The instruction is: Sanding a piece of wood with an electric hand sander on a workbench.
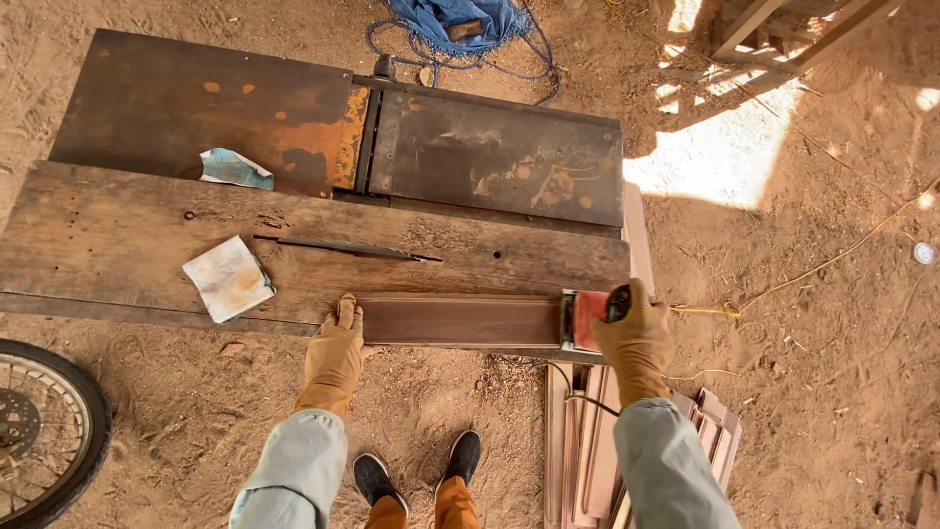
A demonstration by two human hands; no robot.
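Note:
A smooth reddish-brown wooden board (460, 321) lies along the near edge of a rough plank worktop (117, 235). My left hand (335, 355), in a tan glove, presses flat on the board's left end. My right hand (636, 338), also gloved, grips a red and black electric sander (586, 319) resting on the board's right end. The sander's black cord (578, 392) drops below the bench.
Two folded sheets of sandpaper (229, 278) (235, 168) lie on the bench. A rusty metal machine table (490, 157) sits behind. A stack of wood strips (587, 460) lies on the dirt by my right leg, a bike wheel (44, 431) at left, and blue cloth with rope (460, 20) beyond.

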